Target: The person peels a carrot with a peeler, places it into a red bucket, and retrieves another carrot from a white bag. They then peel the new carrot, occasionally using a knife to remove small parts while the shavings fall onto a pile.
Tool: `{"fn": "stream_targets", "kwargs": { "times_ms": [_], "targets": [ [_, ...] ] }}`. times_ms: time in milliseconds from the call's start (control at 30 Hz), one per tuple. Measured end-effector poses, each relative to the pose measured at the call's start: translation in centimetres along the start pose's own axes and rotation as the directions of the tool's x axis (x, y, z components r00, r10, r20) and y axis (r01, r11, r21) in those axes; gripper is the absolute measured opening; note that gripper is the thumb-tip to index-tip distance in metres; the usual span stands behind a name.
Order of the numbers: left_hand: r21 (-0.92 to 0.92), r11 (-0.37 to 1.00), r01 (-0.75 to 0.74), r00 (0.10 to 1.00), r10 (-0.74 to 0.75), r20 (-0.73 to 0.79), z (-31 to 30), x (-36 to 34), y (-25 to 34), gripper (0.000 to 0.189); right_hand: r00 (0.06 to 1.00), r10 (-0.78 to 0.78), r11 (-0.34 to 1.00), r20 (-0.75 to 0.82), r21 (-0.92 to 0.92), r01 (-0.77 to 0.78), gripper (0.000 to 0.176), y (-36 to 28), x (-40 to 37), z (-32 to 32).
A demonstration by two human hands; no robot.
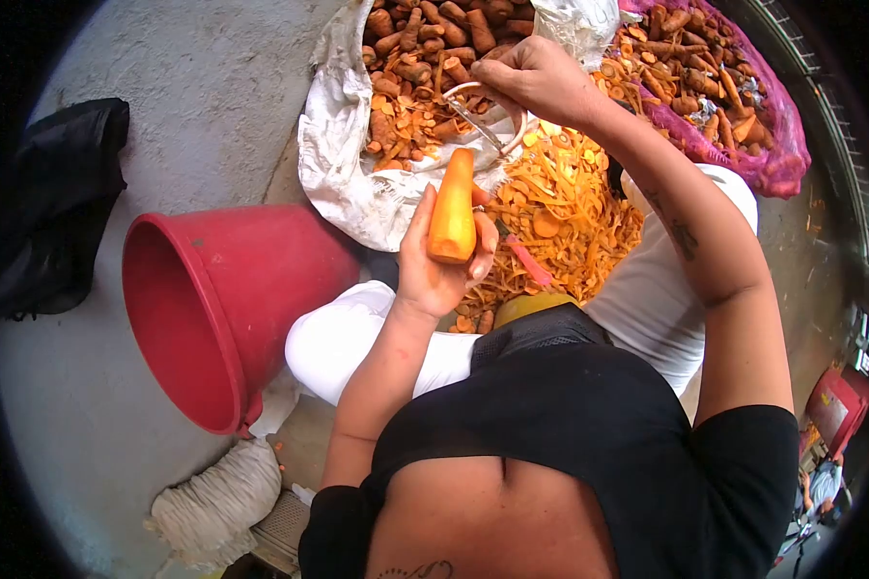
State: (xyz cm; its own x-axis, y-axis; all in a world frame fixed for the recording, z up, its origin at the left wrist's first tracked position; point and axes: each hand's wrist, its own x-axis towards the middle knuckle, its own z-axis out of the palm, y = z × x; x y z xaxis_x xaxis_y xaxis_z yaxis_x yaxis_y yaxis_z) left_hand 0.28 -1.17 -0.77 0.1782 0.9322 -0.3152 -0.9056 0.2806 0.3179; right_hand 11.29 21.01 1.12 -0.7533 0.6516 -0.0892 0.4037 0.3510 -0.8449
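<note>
In our left hand point(444, 256) we grasp a smooth orange carrot point(452, 220), its thick end towards us and its narrow end pointing away. The fingers wrap low around it, probably to steady it while leaving the upper length bare. Our right hand point(543, 79) pinches the looped handle of a peeler point(514, 125) between thumb and fingers, the blade side turned towards the carrot's tip. Held by the rim, the tool seems free to angle without the knuckles getting in the way. In this view the 2 things look near each other but apart, just above the heap, so loose bits would likely drop onto it.

Between our knees lies a heap of peelings point(574, 217), long strips mixed with round slices, with a pinkish-red piece point(529, 261) on it. A yellow edge point(533, 307) shows at our side of the heap; we cannot tell what it belongs to.

Beyond, an open white sack point(343, 183) with folded-down sides holds brownish, rough-skinned carrots point(434, 34), with orange scraps at the near side. Beside it, a pink mesh sack point(782, 159) holds more carrots and cut pieces. To our left stands or lies a red bucket point(280, 261), its mouth facing outwards; the wide view hides which. A pale, crumpled sack point(212, 502) sits near it.
</note>
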Motion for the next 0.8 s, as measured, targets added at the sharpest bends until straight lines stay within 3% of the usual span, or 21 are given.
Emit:
{"fn": "stream_targets", "kwargs": {
  "times_ms": [67,133,167,267,300,400,433,467,500,533,600,667,700,800],
  "targets": [
    [-0.098,0.995,0.018,1.000,-0.020,-0.013,-0.2,0.2,0.1,0.054,0.998,0.003,0.997,-0.056,0.072,0.001,0.050,0.4,0.0,0.4],
    [0.053,0.998,-0.037,0.981,0.046,-0.190,-0.4,0.4,0.1,0.043,0.990,-0.001,0.990,-0.138,0.137,0.020,0.052,1.7,0.7,0.5],
    [0.133,0.990,-0.054,0.958,0.089,-0.272,-0.4,0.4,0.2,0.037,0.988,0.072,0.987,-0.136,0.154,-0.051,0.057,2.2,1.0,0.1],
    [0.400,0.899,-0.179,0.894,0.319,-0.315,-0.2,0.6,0.4,0.029,0.943,0.332,0.940,0.024,0.073,-0.333,0.064,0.1,-0.6,-1.3],
    [0.329,0.917,-0.225,0.889,0.332,-0.317,-0.8,0.6,0.7,0.033,0.948,0.301,0.950,0.102,0.055,-0.307,0.064,2.0,-0.8,-0.3],
    [0.346,0.902,-0.259,0.801,0.401,-0.444,-2.1,0.7,1.5,0.035,0.917,0.240,0.970,0.318,-0.032,-0.242,0.068,6.6,-2.4,3.1],
    [0.301,0.912,-0.278,0.794,0.394,-0.462,-2.3,0.5,1.9,0.037,0.843,0.143,0.964,0.518,-0.264,-0.002,0.071,9.8,-4.5,6.1],
    [0.296,0.913,-0.280,0.778,0.396,-0.487,-2.3,0.6,1.9,0.037,0.679,0.303,0.923,0.669,-0.383,-0.034,0.068,11.2,-5.6,8.5],
    [0.291,0.914,-0.284,0.762,0.399,-0.511,-2.4,0.8,1.8,0.037,0.594,0.445,0.843,0.670,-0.537,-0.025,0.070,10.3,-7.7,9.9],
    [0.288,0.913,-0.288,0.744,0.403,-0.533,-2.4,0.9,1.8,0.038,0.503,0.471,0.832,0.725,-0.554,0.019,0.072,10.9,-9.4,11.8],
    [0.313,0.902,-0.296,0.728,0.425,-0.538,-2.5,0.8,1.7,0.043,0.465,0.462,0.779,0.755,-0.596,0.194,0.073,12.9,-12.6,15.0],
    [0.322,0.895,-0.308,0.710,0.442,-0.548,-2.7,1.0,1.8,0.045,0.576,0.496,0.763,0.650,-0.643,0.069,0.076,14.9,-15.1,17.9],
    [0.347,0.886,-0.310,0.715,0.457,-0.529,-3.2,1.2,1.7,0.047,0.629,0.433,0.762,0.646,-0.635,0.127,0.087,16.7,-15.7,19.1],
    [0.370,0.870,-0.325,0.713,0.483,-0.509,-2.6,1.3,1.8,0.051,0.658,0.433,0.734,0.616,-0.665,0.140,0.067,17.1,-16.1,19.9]
  ]
}}
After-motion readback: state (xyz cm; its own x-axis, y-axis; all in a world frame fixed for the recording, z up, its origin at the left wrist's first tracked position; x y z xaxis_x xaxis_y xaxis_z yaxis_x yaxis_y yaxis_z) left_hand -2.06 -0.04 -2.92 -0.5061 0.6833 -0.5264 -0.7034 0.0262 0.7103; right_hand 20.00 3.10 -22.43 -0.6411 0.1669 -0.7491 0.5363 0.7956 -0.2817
